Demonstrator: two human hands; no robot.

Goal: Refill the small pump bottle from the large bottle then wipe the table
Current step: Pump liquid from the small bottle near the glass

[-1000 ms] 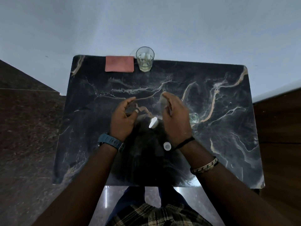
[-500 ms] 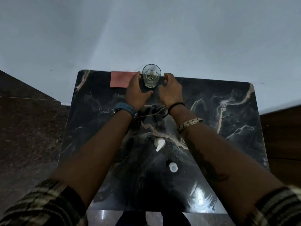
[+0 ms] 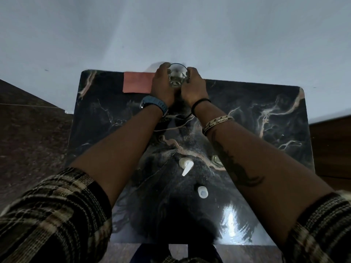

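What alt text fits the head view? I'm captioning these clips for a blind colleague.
Both hands, left and right, grip a clear glass at the far edge of a dark marble table, beside a pink cloth. Nearer the person lie a white pump head and a small white cap.

We see a glossy black marble-look table (image 3: 266,114) with pale veins, a glare patch shining at five o'clock. At twelve o'clock stands a clear glass (image 3: 177,75) beside a matt pink cloth (image 3: 137,82). The white pump (image 3: 186,165) and cap (image 3: 202,192) at centre look like smooth plastic; our sleeves (image 3: 53,215) are coarse woven plaid.
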